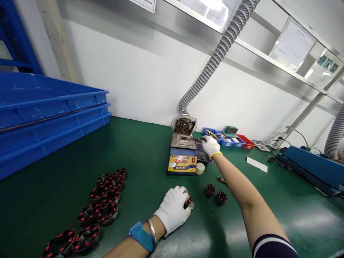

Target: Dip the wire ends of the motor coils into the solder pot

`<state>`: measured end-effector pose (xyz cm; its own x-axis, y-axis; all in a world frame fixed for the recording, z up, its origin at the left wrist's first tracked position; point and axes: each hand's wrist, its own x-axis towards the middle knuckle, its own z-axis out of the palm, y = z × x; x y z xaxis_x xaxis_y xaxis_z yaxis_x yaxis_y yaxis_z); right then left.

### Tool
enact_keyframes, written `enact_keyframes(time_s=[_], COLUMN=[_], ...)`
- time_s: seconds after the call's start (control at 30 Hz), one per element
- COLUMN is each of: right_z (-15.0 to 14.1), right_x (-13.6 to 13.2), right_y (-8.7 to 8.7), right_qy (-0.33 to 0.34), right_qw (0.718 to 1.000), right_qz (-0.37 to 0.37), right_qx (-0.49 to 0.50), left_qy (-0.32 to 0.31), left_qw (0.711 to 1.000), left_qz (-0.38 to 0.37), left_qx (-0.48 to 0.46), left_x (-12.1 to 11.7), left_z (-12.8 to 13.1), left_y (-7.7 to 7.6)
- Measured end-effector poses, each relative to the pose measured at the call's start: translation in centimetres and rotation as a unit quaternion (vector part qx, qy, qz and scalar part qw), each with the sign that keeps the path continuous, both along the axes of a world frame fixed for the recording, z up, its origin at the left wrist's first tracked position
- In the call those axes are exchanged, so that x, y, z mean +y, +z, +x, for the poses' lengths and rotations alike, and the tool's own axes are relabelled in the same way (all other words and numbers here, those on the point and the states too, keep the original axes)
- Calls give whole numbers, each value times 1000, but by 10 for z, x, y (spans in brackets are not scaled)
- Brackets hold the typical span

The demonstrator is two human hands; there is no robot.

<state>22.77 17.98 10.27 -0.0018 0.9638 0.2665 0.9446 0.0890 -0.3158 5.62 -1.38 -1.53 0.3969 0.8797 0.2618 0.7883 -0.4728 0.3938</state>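
A white wall is standing behind a green tabletop, and stacked blue crates are filling the left side. A ribbed grey hose is slanting down along the wall to a round fan, which is sitting just behind a boxy machine with a yellow front panel and glowing red digits.

The gloved right hand is reaching to the machine's right side, its fingers folded narrowly around the end of a flat tool. The tool's far end is pointing left, over the edge of the machine's metal top; whether it is touching is too small to tell.

Nearer the person, the gloved left hand is resting low over the tabletop, fingers curled and partly closed. It is holding a small black-and-red core at the fingertips, with the glove hiding much of it. A blue strap and a silver bangle are circling that wrist.

Two similar small cores are standing to the right of the left hand, pliers are lying just beyond them, and a round pale tin is sitting beside the machine. Larger black-and-red rings are lying in two uneven rows on the left.
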Motion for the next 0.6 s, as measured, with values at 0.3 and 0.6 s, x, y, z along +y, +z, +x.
enact_keyframes(time_s=[0.3,0.6], right_z=[-22,-38], right_x=[-6,-5], right_y=[13,8], right_qy=[9,2], right_qw=[999,996], right_qz=[-41,-75], right_qx=[-8,54], left_qy=[1,3], left_qw=[1000,1000], left_qz=[8,3], left_qx=[8,12], left_x=[0,-1], left_z=[0,0], left_y=[0,-1])
